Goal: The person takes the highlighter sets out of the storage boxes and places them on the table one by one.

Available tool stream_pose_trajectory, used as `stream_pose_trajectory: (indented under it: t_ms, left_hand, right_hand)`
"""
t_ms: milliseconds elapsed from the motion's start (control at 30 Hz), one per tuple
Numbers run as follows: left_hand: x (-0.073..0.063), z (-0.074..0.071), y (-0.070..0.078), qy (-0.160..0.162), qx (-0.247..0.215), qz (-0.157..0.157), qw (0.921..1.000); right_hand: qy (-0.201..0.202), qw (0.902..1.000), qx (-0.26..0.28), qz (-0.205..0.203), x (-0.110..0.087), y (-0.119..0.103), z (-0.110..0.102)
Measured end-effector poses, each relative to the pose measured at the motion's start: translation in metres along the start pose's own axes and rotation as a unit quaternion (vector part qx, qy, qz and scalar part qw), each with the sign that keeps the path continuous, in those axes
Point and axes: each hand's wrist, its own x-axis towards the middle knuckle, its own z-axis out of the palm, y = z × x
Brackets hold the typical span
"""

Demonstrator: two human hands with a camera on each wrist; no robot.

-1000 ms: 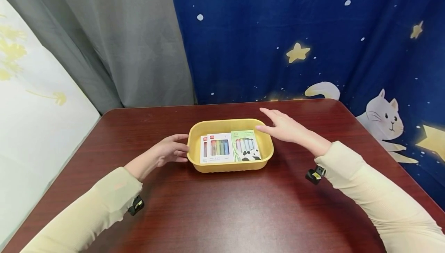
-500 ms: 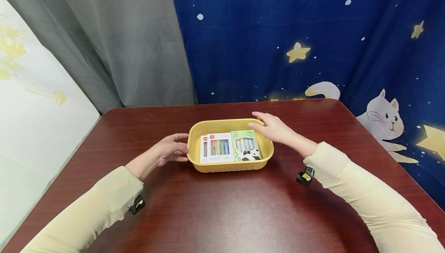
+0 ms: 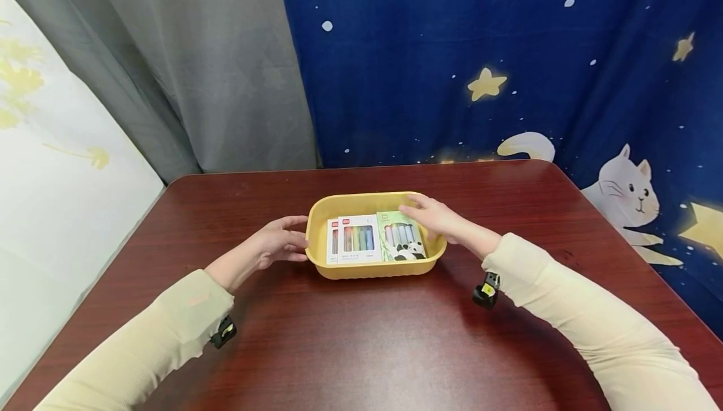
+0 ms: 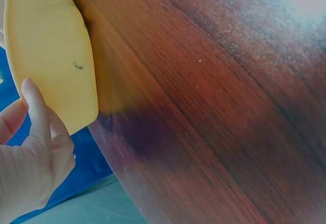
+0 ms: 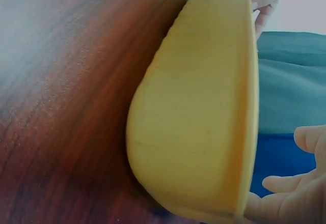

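Observation:
A yellow plastic basket (image 3: 373,271) stands on the table, holding two white boxes and a green one. The front white box (image 3: 359,254) has a window with coloured sticks and overlaps the other white box (image 3: 332,251). Pandas are printed on the green box (image 3: 386,219) at the right. My left hand (image 3: 279,243) rests relaxed fingers against the basket's left end; in the left wrist view a fingertip (image 4: 30,89) lies on the outer wall by the rim. My right hand (image 3: 439,218) is over the right end, fingers spread and holding nothing, thumb near the green box's top.
The dark red wooden table (image 3: 361,336) extends around the basket. Behind it hang a grey curtain (image 3: 243,72) and a blue curtain (image 3: 395,72) with stars and a cat. A white sheet (image 3: 56,210) borders the left side.
My right hand has moved left and slightly down, from beside the basket's right end to over its inside. My left hand, the basket and its boxes have stayed in place.

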Motion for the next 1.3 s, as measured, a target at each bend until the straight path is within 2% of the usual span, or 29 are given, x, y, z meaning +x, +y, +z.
stream_pose_trajectory:
  t_ms: [133,300,500,667,800,1000,1300]
  left_hand:
    - [0.001,0.0,-0.001,0.0,-0.004,0.005,1.0]
    - [0.001,0.001,-0.002,0.0,-0.005,0.003,1.0]
    - [0.001,0.001,-0.002,-0.001,-0.003,0.0,1.0]
    - [0.0,0.002,-0.002,0.004,0.0,-0.005,1.0]
    - [0.0,0.002,-0.002,0.003,-0.001,-0.001,1.0]
    - [0.002,0.001,-0.002,0.005,0.001,-0.001,1.0]
    - [0.001,0.0,-0.003,0.002,0.001,0.002,1.0]
  right_hand:
    - [-0.026,0.9987,0.024,0.036,0.004,0.002,0.005]
    - [-0.042,0.9971,0.035,0.053,0.01,0.005,0.012]
    - [-0.039,0.997,0.031,0.058,0.016,0.009,0.019]
    - [-0.03,0.9976,-0.005,0.062,0.019,0.009,0.022]
    - [-0.03,0.9966,-0.015,0.075,0.018,0.007,0.022]
    - [-0.03,0.9961,-0.013,0.081,0.015,0.004,0.02]
    - [-0.044,0.9961,0.018,0.075,0.014,0.002,0.014]
